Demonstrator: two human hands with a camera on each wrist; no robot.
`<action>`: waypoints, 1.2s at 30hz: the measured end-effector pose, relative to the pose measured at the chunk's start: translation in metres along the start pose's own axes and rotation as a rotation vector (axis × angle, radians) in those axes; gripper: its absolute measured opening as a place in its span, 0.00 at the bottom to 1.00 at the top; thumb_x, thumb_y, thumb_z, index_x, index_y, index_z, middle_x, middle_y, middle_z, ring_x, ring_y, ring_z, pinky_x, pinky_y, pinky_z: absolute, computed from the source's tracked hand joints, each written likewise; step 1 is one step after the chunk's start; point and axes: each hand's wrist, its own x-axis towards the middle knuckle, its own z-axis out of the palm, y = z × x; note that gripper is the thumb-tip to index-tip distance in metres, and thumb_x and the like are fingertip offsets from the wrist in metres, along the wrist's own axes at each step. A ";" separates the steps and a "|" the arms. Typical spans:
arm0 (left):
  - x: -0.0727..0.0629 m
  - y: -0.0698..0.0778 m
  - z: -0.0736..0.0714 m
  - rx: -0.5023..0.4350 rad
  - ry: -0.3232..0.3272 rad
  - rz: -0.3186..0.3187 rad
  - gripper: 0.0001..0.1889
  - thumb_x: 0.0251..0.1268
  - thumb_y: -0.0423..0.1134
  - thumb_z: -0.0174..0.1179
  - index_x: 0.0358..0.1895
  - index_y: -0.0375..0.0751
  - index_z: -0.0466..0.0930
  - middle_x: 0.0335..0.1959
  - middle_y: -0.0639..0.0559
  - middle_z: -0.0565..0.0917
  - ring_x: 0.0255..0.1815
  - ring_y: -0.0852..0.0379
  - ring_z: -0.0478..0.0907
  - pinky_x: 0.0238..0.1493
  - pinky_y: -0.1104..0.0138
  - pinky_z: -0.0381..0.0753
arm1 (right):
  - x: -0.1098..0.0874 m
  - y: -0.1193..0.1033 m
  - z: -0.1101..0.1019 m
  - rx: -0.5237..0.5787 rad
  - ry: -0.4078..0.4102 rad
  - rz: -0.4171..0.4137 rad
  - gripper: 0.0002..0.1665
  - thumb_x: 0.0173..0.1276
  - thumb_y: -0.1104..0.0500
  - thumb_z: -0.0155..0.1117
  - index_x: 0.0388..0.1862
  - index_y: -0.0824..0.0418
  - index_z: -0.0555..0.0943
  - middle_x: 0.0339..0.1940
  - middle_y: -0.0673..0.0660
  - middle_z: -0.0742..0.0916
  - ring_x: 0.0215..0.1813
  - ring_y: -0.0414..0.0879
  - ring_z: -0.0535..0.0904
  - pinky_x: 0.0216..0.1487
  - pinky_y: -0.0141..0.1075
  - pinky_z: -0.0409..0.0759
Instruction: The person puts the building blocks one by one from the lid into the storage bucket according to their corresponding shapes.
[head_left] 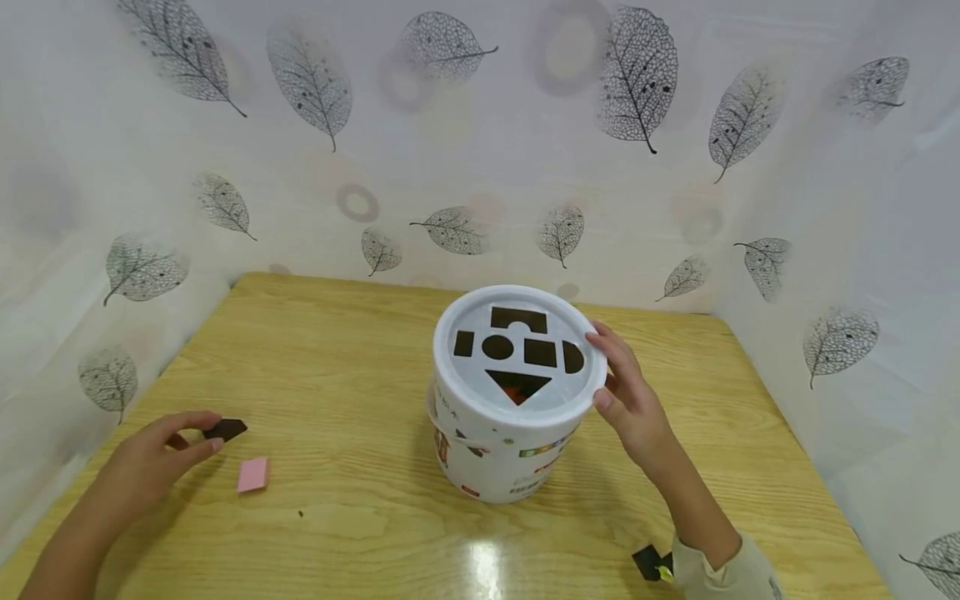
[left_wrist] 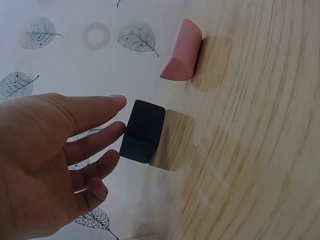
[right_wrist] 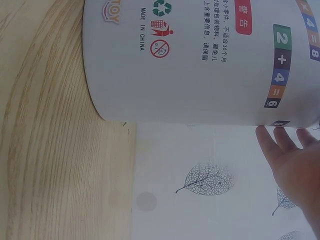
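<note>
My left hand [head_left: 153, 458] reaches toward a black block [head_left: 225, 429] on the left of the table. In the left wrist view, the fingertips of that hand [left_wrist: 55, 160] are right beside the black block [left_wrist: 142, 131], not closed round it. Nearby lies a pink block [head_left: 252, 475], with a rounded side visible in the left wrist view. A white bucket [head_left: 498, 467] stands upright with its shape-sorter lid [head_left: 465, 383] on. Against the lid's right rim rests my right hand [head_left: 633, 408]; the right wrist view shows straight fingertips touching the bucket's side [right_wrist: 175, 85].
A dark block [head_left: 647, 563] with a small yellow-green thing [head_left: 665, 573] beside it lies near my right sleeve [head_left: 723, 571]. The wooden table [head_left: 337, 358] meets a leaf-patterned sheet [head_left: 495, 167] at its back and sides. Something red shows through the lid's triangular hole.
</note>
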 end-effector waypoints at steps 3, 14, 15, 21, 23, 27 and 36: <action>0.001 0.002 0.000 0.005 0.008 0.010 0.29 0.74 0.58 0.56 0.66 0.39 0.75 0.56 0.36 0.81 0.43 0.52 0.75 0.31 0.66 0.71 | 0.000 0.000 0.000 0.001 0.000 -0.012 0.33 0.80 0.56 0.54 0.78 0.65 0.61 0.81 0.58 0.58 0.80 0.44 0.56 0.70 0.27 0.67; 0.002 0.000 0.000 0.005 0.022 0.023 0.31 0.73 0.59 0.57 0.67 0.39 0.74 0.62 0.32 0.75 0.49 0.43 0.75 0.35 0.62 0.71 | 0.000 0.000 0.000 0.007 0.000 -0.015 0.33 0.80 0.56 0.54 0.78 0.65 0.61 0.81 0.58 0.58 0.79 0.44 0.58 0.69 0.27 0.68; 0.002 -0.001 -0.001 0.002 0.026 0.028 0.31 0.73 0.58 0.57 0.68 0.38 0.73 0.63 0.30 0.73 0.49 0.40 0.75 0.36 0.60 0.73 | 0.000 0.000 0.000 0.009 -0.002 -0.016 0.33 0.80 0.56 0.54 0.78 0.65 0.61 0.81 0.58 0.58 0.79 0.44 0.58 0.69 0.27 0.68; 0.006 -0.011 -0.002 0.007 0.010 0.050 0.33 0.73 0.56 0.59 0.69 0.35 0.70 0.65 0.26 0.70 0.49 0.36 0.77 0.38 0.55 0.76 | 0.000 0.000 0.000 0.009 -0.003 -0.008 0.33 0.80 0.56 0.54 0.78 0.65 0.61 0.82 0.58 0.58 0.79 0.44 0.59 0.70 0.27 0.68; 0.008 -0.013 -0.003 0.014 -0.007 0.039 0.34 0.72 0.57 0.60 0.70 0.34 0.69 0.63 0.26 0.72 0.46 0.43 0.78 0.36 0.59 0.74 | 0.000 0.000 0.000 0.011 -0.002 -0.003 0.33 0.80 0.56 0.54 0.78 0.64 0.61 0.82 0.57 0.58 0.78 0.43 0.60 0.70 0.27 0.68; 0.011 -0.017 -0.003 0.014 -0.028 0.019 0.37 0.71 0.57 0.61 0.71 0.33 0.67 0.54 0.30 0.79 0.41 0.51 0.78 0.35 0.63 0.72 | -0.001 0.000 0.000 0.010 0.000 0.004 0.33 0.80 0.56 0.54 0.78 0.64 0.61 0.82 0.57 0.58 0.78 0.43 0.61 0.69 0.27 0.68; 0.013 -0.022 0.000 0.012 -0.055 -0.028 0.38 0.70 0.61 0.59 0.72 0.36 0.67 0.46 0.38 0.83 0.43 0.47 0.78 0.36 0.63 0.70 | -0.001 -0.001 0.000 0.001 0.000 0.006 0.33 0.80 0.56 0.54 0.78 0.64 0.61 0.82 0.58 0.58 0.78 0.43 0.61 0.69 0.27 0.68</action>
